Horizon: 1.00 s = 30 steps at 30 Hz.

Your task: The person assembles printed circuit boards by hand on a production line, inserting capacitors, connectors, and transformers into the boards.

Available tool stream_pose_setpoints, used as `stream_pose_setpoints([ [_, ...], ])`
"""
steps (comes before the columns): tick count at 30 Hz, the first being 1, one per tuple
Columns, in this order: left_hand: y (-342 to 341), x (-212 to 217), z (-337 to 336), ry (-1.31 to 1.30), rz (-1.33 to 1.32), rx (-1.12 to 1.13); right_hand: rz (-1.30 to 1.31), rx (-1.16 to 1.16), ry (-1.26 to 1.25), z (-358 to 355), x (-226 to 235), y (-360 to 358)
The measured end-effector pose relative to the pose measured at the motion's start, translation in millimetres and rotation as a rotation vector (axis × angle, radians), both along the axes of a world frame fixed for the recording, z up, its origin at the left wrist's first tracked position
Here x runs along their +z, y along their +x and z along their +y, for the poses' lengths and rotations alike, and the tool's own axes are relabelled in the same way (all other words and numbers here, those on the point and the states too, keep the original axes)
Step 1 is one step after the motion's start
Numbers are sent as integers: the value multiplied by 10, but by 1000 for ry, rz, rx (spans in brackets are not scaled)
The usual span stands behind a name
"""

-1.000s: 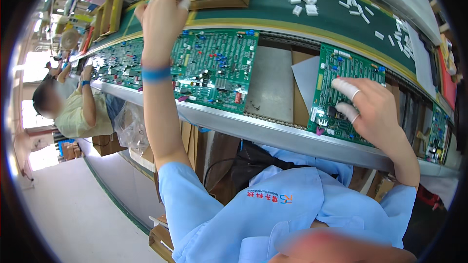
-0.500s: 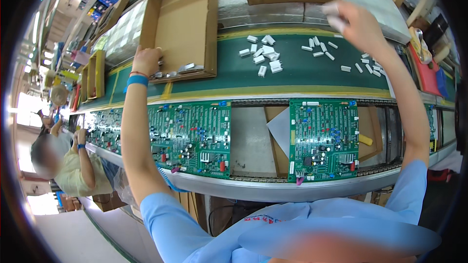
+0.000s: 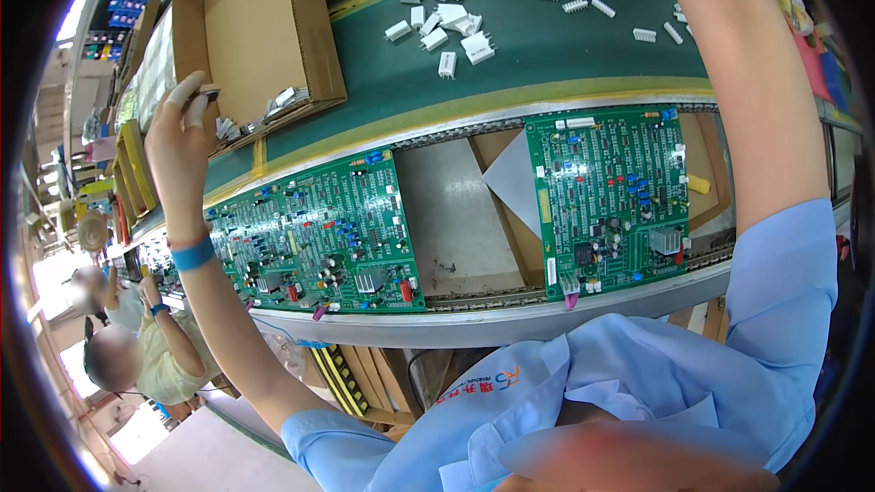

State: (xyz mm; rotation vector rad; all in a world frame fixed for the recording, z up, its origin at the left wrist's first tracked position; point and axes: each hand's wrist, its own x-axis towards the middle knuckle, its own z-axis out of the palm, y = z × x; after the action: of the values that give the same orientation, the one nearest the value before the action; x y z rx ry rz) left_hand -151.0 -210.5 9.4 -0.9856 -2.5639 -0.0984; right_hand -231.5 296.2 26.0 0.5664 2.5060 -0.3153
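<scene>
My left hand (image 3: 182, 123) has reached the box (image 3: 260, 36) — fingers pinching a small part (image 3: 211, 89); my right arm stretches farther up, hand now out of view.

Small dark part in the left hand's grip (image 3: 187, 114), beside the cardboard box (image 3: 264, 27)

The part (image 3: 210, 91) was tiny, dark with a pale end, pinched at the fingertips; it sat just over the flat brown box's lower left corner; similar loose pieces (image 3: 283, 100) lay along the box's front edge.

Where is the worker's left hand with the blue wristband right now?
In the head view, the left hand is raised at the upper left, fingertips on small parts at the edge of the flat brown cardboard box, above the left green circuit board.
</scene>
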Motion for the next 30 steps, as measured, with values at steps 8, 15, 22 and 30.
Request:
stream_pose_setpoints([
  [8,1246,-28,776,347,-469,-310,147,91,-70,-476,-314,447],
  [15,1977,-418,1214,157,-596,-673,236,20,-177,-918,-501,1469],
  [22,2385,-611,1330,116,-618,-708,379,-62,-265,-1103,-475,2522],
  [30,2584,-643,1297,17,-397,-715,580,-159,-368,-1148,-443,3623],
])
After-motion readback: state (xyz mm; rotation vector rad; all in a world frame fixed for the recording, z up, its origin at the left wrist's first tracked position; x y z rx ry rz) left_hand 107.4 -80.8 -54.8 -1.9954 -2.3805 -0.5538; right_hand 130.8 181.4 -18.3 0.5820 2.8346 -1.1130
